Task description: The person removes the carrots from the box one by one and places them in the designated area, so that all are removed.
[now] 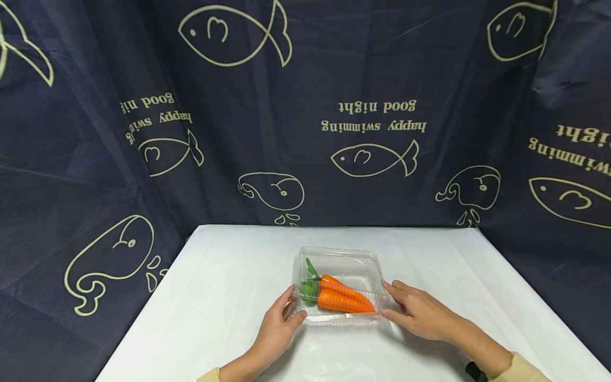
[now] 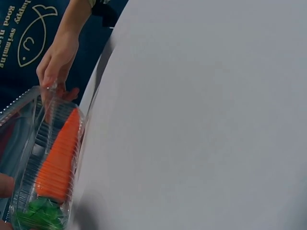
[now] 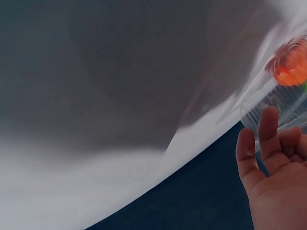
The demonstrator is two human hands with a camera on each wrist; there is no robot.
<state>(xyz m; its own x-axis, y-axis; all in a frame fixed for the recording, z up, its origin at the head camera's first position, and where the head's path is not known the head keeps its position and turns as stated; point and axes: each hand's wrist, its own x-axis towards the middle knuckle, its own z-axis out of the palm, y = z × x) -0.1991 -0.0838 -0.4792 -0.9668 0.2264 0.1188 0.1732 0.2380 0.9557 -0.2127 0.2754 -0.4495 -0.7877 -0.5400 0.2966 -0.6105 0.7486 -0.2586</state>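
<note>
A clear plastic clamshell box [image 1: 355, 263] is on the white table, its lid over the contents; whether it is latched I cannot tell. Inside lie what look like two orange carrots [image 1: 346, 302] with green tops [image 1: 309, 292], one partly behind the other. My left hand [image 1: 277, 329] holds the box's left side, thumb at the near corner and fingers along the edge. On the opposite side, my right hand [image 1: 422, 313] grips the right edge between thumb and fingers. The left wrist view shows the carrot [image 2: 60, 155] through the ribbed wall.
The white table [image 1: 215, 297] reaches back to a dark blue curtain [image 1: 305, 201] printed with fish, whales and lettering. This cloth also hangs along both sides. A dark band [image 1: 474, 371] shows at the right wrist.
</note>
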